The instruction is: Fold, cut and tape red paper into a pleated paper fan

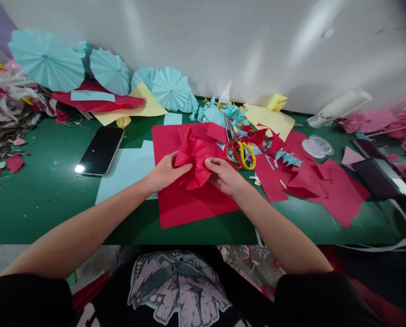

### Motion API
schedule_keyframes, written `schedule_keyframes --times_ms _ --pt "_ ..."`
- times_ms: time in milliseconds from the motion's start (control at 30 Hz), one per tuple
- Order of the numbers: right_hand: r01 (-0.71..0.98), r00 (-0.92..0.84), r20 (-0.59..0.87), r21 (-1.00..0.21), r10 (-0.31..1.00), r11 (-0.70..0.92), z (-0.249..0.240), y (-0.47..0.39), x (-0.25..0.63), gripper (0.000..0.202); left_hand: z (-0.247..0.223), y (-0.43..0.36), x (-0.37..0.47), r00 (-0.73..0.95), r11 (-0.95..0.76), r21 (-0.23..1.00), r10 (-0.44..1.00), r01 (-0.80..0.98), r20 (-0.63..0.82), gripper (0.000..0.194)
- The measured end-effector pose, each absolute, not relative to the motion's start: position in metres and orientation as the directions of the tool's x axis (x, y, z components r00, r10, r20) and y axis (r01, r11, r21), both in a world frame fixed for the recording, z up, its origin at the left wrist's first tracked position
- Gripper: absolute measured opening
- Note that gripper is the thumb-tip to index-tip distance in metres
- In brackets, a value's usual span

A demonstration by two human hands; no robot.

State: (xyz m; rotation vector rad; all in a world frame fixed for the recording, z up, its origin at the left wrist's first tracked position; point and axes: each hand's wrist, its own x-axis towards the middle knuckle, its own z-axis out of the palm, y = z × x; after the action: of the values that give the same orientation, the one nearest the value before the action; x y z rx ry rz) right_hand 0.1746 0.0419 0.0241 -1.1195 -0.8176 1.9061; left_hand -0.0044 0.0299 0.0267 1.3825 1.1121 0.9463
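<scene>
Black printed shirt [180, 290], nearest the camera, below the near edge of a green bench [52, 213]. On the bench, at the middle of the near edge, lies a flat red paper sheet [175, 211], its lower left corner turned toward that edge. Above this sheet, between the two hands, is a pleated red paper rosette [193, 180]; whether it also touches the sheet cannot be told. Its long axis runs roughly from the bench's back edge to its near edge, square to the latter; one ruffled end points toward the back edge, the other toward the near edge, and the folds fan out between them. The left hand [168, 171] grips the left side, thumb on top, the fingers largely hidden. The right hand [225, 175] pinches the right rim between thumb and fingers. In handling, the rosette should prove very light, limp across its layers but slightly springy along the creases, dry rather than slippery, and easily crushed or torn. Its gathered middle is probably the firmest hold; single outer pleats call for a fingertip pinch.
</scene>
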Motion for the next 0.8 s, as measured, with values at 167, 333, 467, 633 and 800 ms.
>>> schedule_keyframes --times_ms 167,333,467,633,800 --pt "-0.269 -0.285 -0.397 -0.84 0.872 -0.47 0.025 0.042 0.173 0.034 0.022 0.031 -0.004 0.205 -0.01 0.99 0.978 0.139 -0.019 0.029" --pt "-0.194 -0.261 -0.297 -0.916 0.918 -0.352 0.03 0.04 0.173 0.04 0.007 0.039 -0.004 0.053 -0.024 0.998 0.998 0.05 0.021 0.026" --pt "-0.114 -0.236 -0.246 -0.954 0.94 -0.278 0.032 0.038 0.173 0.036 0.005 0.04 -0.002 0.021 -0.015 0.998 1.0 -0.063 0.016 0.028" --pt "-0.109 -0.155 -0.207 -0.968 0.966 -0.225 0.024 0.043 0.176 0.029 0.018 0.036 -0.003 0.166 0.168 0.942 0.978 -0.29 -0.124 0.03" --pt "-0.086 -0.141 -0.146 -0.983 0.979 -0.16 0.018 0.047 0.181 0.027 0.029 0.042 -0.01 0.181 0.354 0.838 0.935 -0.414 -0.305 0.017"
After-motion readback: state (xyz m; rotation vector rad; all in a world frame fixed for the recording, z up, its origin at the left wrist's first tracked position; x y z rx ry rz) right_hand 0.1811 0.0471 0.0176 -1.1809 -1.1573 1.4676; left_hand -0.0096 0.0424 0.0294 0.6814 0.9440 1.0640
